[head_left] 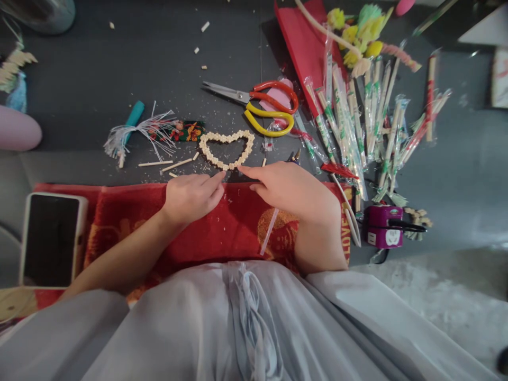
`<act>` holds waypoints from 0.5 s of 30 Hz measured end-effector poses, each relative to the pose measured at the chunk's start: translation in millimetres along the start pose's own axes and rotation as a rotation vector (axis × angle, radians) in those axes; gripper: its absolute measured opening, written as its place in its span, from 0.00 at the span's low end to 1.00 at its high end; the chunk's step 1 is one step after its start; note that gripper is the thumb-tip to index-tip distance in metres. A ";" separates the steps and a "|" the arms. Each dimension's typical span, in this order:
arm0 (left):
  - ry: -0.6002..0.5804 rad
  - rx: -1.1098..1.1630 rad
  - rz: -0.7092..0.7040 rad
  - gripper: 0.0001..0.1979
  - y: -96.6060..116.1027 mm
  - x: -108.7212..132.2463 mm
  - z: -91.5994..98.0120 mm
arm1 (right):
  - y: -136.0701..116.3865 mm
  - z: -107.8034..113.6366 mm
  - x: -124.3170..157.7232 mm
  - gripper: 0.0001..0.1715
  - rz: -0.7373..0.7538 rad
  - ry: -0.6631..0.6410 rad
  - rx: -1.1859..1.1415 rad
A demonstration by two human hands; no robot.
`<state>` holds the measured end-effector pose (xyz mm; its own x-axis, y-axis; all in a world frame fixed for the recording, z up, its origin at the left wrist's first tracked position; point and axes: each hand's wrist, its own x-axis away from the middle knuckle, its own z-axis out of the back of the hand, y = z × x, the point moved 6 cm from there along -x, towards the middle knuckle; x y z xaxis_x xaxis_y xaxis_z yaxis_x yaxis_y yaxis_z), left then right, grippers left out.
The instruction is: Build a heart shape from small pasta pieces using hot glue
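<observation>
A heart-shaped outline made of small pale wooden-looking pieces (207,152) lies on the dark table. My left hand (194,197) reaches up from below, its index fingertip at the heart's bottom point. From the other side, my right hand (291,189) stretches its index finger to the lower right edge of the heart, with the thumb apart. Neither hand appears to grasp anything. Scissors (242,97) with red and yellow handles lie spread just above the heart. Thin pale sticks (177,165) and tiny crumbs lie to its left.
A red cloth (198,238) lines the near edge, with a phone (51,241) at left. Wrapped chopsticks (345,121) crowd the right side, near a purple box-like device (383,226). A bundle of white strands (159,129) lies by a teal stick (134,117).
</observation>
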<state>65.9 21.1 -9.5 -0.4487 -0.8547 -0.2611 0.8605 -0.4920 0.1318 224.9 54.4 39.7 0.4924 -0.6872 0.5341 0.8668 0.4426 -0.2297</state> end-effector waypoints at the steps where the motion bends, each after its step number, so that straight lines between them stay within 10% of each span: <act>1: -0.012 0.017 0.011 0.17 -0.7 0.1 -0.9 | -0.1 0.1 -0.1 0.34 0.002 0.003 -0.003; 15: -0.058 0.049 0.052 0.17 -2.3 0.1 -3.5 | -0.1 0.8 -0.6 0.33 0.012 0.028 -0.011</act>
<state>64.7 22.8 -13.1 -0.4183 -0.8866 -0.1974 0.8708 -0.4533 0.1903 224.5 55.3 40.1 0.5050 -0.6977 0.5081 0.8614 0.4446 -0.2456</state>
